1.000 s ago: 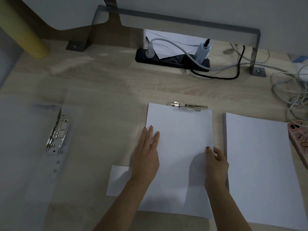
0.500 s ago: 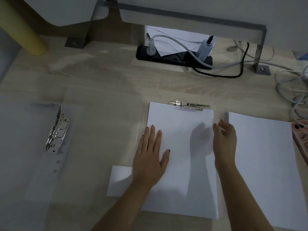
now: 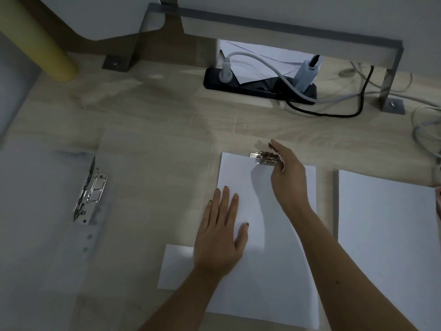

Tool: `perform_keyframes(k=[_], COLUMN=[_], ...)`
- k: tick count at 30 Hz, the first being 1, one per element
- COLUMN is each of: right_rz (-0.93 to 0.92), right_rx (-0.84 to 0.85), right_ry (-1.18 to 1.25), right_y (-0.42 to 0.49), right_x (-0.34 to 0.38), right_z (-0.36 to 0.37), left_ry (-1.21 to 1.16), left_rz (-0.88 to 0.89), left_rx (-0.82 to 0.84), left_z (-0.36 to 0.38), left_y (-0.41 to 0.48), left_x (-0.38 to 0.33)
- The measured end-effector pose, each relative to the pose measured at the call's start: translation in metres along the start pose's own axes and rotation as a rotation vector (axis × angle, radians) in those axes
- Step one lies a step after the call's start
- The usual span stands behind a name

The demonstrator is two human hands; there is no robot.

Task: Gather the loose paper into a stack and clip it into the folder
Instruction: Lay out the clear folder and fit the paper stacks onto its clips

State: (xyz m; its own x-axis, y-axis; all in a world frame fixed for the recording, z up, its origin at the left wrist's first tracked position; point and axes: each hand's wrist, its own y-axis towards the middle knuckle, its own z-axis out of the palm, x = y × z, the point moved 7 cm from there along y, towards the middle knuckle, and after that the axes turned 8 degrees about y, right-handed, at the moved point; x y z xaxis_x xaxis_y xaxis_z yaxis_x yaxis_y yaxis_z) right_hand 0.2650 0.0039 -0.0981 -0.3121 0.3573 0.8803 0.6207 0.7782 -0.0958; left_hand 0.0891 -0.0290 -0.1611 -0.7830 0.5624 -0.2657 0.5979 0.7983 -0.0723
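Right hand [image 3: 289,179] has reached the far edge, pinching the clip [image 3: 262,158]; left hand [image 3: 219,240] lies flat on the paper stack [image 3: 274,271].

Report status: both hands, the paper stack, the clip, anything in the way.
Left hand flat on white paper stack. Right hand pinching silver metal clip at stack's far edge. Nothing blocks clip; second white paper pile lies apart, right.

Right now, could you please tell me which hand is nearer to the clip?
Right. The right hand is at the clip, its fingers gripping the clip's right end. The left hand lies flat on the paper, well below the clip.
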Motion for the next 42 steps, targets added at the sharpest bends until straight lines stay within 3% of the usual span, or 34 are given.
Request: perform_keyframes(k=[10,20,30,38,42], right_rz=[-0.25,-0.232,-0.195,0.065,0.155], right_rx=[0.197,0.305,0.25,0.058,-0.057], right_ry=[-0.617,-0.848,-0.624,-0.366,-0.352], right_y=[-0.007,-0.012,-0.014,-0.092,-0.121], right_x=[-0.002,-0.012,-0.008,-0.063,-0.096], right_z=[0.042,0.051,0.031,-0.1,-0.157], left_ry=[0.012,0.018,0.044,-0.008,-0.278], left_rz=[-0.022,-0.019,0.0,-0.047,-0.012], left_rx=[0.016,0.012,-0.01,-0.057,-0.105], left_z=[0.003,0.003,0.001,-0.008,-0.03], left_y=[0.001,0.001,0.001,0.004,-0.002], left_x=[0.001,0.001,0.001,-0.01,-0.08])
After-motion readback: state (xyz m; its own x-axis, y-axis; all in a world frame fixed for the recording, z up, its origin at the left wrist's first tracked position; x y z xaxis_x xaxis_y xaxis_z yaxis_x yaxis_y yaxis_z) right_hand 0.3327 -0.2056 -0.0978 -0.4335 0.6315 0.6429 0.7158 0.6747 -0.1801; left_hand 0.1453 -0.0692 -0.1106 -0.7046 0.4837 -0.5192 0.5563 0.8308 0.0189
